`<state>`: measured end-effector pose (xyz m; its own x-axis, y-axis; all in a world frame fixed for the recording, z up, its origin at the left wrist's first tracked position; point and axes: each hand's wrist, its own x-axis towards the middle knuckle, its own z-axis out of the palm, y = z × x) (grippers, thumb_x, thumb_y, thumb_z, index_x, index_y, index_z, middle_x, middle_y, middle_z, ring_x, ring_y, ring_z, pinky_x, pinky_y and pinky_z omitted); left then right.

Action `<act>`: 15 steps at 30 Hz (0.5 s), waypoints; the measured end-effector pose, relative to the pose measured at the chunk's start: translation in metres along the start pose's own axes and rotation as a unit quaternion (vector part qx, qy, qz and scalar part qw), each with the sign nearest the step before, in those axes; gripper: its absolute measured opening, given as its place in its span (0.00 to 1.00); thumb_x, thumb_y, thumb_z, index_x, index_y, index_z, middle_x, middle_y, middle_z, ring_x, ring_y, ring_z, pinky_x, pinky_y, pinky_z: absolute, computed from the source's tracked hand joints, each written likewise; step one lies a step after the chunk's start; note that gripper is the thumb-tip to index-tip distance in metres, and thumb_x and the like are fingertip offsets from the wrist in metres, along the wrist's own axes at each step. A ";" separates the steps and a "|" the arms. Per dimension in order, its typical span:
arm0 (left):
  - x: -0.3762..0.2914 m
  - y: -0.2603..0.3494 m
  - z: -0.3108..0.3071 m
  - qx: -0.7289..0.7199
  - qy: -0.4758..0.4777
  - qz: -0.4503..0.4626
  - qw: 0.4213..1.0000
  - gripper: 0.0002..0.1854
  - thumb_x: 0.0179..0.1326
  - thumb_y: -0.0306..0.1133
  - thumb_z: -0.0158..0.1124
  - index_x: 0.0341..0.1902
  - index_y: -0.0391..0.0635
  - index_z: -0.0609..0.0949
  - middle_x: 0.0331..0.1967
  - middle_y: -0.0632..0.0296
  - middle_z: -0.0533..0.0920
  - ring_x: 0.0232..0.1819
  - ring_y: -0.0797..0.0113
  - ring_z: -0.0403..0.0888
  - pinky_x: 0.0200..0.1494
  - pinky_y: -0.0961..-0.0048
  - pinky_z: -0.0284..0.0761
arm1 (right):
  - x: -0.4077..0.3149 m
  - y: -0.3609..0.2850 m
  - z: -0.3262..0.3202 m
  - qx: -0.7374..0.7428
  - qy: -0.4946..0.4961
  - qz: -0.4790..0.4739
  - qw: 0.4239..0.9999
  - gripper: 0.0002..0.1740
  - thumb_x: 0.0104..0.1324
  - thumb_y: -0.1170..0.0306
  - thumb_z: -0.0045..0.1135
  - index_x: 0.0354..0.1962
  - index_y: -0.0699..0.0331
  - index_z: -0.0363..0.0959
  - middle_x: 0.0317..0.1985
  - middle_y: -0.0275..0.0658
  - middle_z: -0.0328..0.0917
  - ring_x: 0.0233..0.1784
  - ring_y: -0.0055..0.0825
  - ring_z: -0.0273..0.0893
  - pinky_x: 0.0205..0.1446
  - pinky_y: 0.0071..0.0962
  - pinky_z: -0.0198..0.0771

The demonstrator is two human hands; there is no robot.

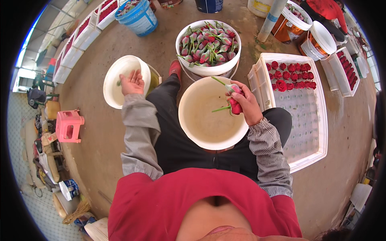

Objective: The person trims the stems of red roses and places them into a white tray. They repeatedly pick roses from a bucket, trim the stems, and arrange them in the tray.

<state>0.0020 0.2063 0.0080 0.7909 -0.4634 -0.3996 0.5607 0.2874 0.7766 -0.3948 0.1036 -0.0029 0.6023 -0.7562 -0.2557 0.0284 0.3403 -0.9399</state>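
Note:
My right hand (248, 104) grips two short-stemmed roses above the right side of a white bucket (208, 120) between my legs. One is a rosebud in a mesh sleeve (233, 89); the other is a bare red rose (236, 106). Over another white bucket (113, 87) at the left, my left hand (132, 82) is palm up with fingers apart, holding nothing; a small green piece (118, 82) shows beside it. Ahead, a white bucket (210, 69) is full of mesh-sleeved rosebuds (208, 45). To the right, a white crate (322, 129) holds rows of red roses (291, 75) at its far end.
A blue bucket (144, 22) of buds stands beyond, left of a pole (269, 25). Crates of red roses (72, 45) line the far left. A pink plastic stool (69, 126) is at the left. A person in red (325, 10) is at the upper right, near more buckets.

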 end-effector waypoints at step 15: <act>-0.135 -0.109 0.062 0.446 -0.445 0.436 0.642 0.18 0.51 0.22 0.71 0.47 0.45 0.83 0.49 0.57 0.79 0.52 0.56 0.78 0.53 0.65 0.77 | 0.007 -0.005 0.013 0.051 -0.142 0.061 0.987 0.24 0.76 0.58 0.47 0.58 0.69 0.67 0.42 0.40 0.80 0.43 0.23 0.78 0.50 0.25 0.74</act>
<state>-0.1813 0.1858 0.0073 0.0334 -0.8624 0.5052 -0.6787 0.3515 0.6448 -0.3803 0.1041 0.0032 0.8053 -0.5238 -0.2777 0.0132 0.4841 -0.8749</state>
